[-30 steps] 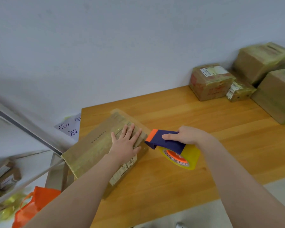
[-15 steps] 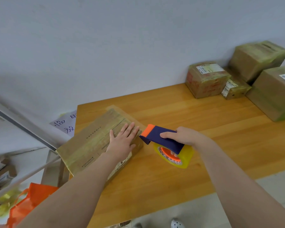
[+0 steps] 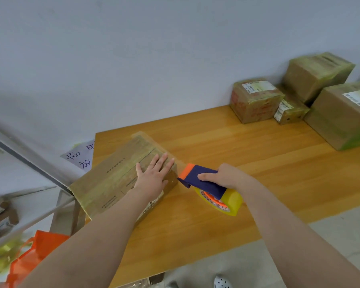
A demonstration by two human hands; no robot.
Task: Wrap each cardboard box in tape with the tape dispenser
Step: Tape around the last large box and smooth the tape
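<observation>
As my left forearm reaches over the table (image 3: 195, 235) edge, an orange bag (image 3: 35, 256) lies off to its left, lower down. My left hand (image 3: 154, 175) lies flat, fingers straight, on the long box (image 3: 112, 179). Just right of it, my right hand (image 3: 227, 176) grips the tape dispenser (image 3: 204, 181), whose orange nose is beside the box's end; I cannot tell if they touch. The tape roll (image 3: 231, 201) sits under that hand. Well beyond it, four taped boxes (image 3: 256, 100) stand by the wall.
</observation>
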